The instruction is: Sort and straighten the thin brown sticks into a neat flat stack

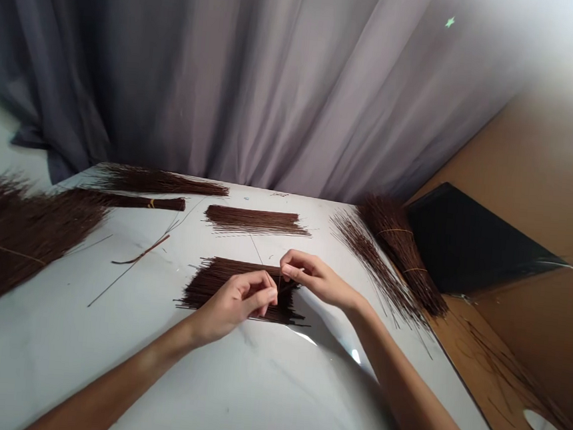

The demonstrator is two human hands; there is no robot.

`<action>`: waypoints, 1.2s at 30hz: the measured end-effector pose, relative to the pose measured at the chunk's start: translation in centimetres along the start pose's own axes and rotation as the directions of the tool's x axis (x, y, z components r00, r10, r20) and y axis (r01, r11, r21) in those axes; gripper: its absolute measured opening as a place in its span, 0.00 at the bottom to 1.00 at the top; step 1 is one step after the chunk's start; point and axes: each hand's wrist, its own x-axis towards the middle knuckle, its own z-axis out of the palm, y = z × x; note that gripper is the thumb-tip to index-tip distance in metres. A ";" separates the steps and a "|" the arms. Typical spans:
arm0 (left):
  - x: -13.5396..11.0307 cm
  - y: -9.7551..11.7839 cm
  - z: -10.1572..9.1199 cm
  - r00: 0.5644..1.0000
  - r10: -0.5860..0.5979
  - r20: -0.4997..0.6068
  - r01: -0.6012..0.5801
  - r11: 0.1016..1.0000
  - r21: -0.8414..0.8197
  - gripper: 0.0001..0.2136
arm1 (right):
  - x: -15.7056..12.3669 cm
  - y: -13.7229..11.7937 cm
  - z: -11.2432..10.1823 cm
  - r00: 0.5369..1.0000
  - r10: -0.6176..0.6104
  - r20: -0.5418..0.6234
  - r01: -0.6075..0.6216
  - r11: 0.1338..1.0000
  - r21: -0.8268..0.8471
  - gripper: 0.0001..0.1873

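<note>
A flat pile of short dark brown sticks point(210, 282) lies on the white table point(261, 387) in front of me. My left hand point(236, 303) hovers over the pile's right part, fingers curled in a pinch. My right hand point(311, 276) is just beside it, thumb and fingers pinched together. Between the two hands I see a single thin stick held upright; both hands seem to grip it. The right end of the pile is hidden under my hands.
A second short stick pile point(256, 220) lies farther back. Long tied bundles lie at the back left point(132, 200), far left point(19, 232) and right point(403, 252). Loose thin sticks point(137, 255) lie left of centre. A grey curtain point(278, 80) hangs behind; a dark board point(469, 241) sits right.
</note>
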 end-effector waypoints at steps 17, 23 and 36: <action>-0.2 -0.5 0.6 0.999 -0.001 0.048 0.001 1.000 -0.002 0.14 | -2.5 -1.7 0.4 0.971 -0.220 -0.093 0.162 0.890 -0.426 0.10; 0.2 0.1 -0.3 1.000 0.004 -0.031 -0.005 0.999 -0.040 0.14 | -7.5 -0.4 4.0 0.979 -0.192 -0.075 0.137 0.877 -0.460 0.12; -0.2 0.6 0.6 0.987 -0.162 -0.009 0.160 0.979 -0.127 0.14 | -7.2 1.4 2.5 0.978 -0.187 -0.090 0.120 0.864 -0.489 0.08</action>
